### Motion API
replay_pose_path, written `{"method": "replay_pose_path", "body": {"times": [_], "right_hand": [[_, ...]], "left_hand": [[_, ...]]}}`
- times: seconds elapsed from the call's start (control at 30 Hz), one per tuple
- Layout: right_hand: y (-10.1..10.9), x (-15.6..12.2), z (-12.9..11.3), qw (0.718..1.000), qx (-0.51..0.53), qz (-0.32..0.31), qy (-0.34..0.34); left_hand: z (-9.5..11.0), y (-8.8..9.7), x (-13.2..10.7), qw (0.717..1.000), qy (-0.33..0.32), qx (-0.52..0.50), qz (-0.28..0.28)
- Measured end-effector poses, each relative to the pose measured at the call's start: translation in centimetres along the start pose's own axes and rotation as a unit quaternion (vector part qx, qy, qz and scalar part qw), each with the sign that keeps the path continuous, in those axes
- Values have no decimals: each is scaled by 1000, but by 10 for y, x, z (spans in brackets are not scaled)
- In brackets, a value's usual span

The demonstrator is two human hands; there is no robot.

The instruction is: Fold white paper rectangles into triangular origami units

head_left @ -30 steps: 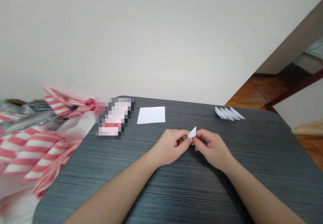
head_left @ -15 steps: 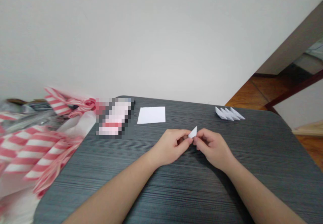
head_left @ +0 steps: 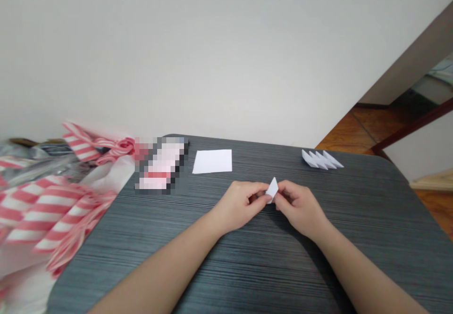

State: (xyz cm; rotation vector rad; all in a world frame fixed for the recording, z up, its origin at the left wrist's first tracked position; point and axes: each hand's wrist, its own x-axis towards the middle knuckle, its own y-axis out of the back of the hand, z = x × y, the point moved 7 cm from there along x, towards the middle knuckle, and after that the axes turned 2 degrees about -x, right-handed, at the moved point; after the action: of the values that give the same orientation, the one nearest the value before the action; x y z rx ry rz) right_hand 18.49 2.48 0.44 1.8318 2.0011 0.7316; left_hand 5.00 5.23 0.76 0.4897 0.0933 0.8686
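Fingers (head_left: pixel 257 192) of the left hand (head_left: pixel 238 205) and fingers (head_left: pixel 284 192) of the right hand (head_left: pixel 300 209) are closed in a tight fingertip pinch on a small folded white paper piece (head_left: pixel 272 190), one hand at each side of it. Neither hand is open; both are curled and meet at the piece, with no gap visible between them and the paper. Exact finger placement is partly hidden, and the lower part of the piece is obscured by the fingertips. The piece stands tilted, its pointed tip upward, held just above the dark grey wood-grain table (head_left: pixel 385 238). The step in hand, as judged from the grip, is the fine handling of this single fold; any further handling calls for steady, even fingertip pressure from both sides. Taking the piece as centre, a flat white paper sheet (head_left: pixel 212 161) lies at 11 o'clock on the tabletop, and an overlapping row of folded white paper units (head_left: pixel 321 159), similar in form to the held piece, lies at 1 o'clock. A pixelated pink-and-white item (head_left: pixel 161 165) lies further out at 10 o'clock, and a red-and-white striped bag (head_left: pixel 46 210) lies beyond the table edge at 9 o'clock.
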Motion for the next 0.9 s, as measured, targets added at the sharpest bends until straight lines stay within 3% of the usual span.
{"method": "replay_pose_path", "body": {"times": [0.1, 0.27, 0.33, 0.5, 0.9], "right_hand": [[1, 1, 2, 1000, 0, 14, -13], [2, -1, 13, 994, 85, 50, -36], [2, -1, 12, 993, 104, 49, -9], [4, 1, 1, 994, 85, 28, 56], [1, 1, 1, 991, 128, -27, 33]], "left_hand": [[-2, 2, -1, 1000, 15, -4, 16], [-7, 0, -1, 998, 54, -28, 12], [-8, 0, 0, 997, 63, -38, 12], [-11, 2, 0, 995, 79, -49, 26], [-9, 4, 0, 996, 78, -35, 31]]}}
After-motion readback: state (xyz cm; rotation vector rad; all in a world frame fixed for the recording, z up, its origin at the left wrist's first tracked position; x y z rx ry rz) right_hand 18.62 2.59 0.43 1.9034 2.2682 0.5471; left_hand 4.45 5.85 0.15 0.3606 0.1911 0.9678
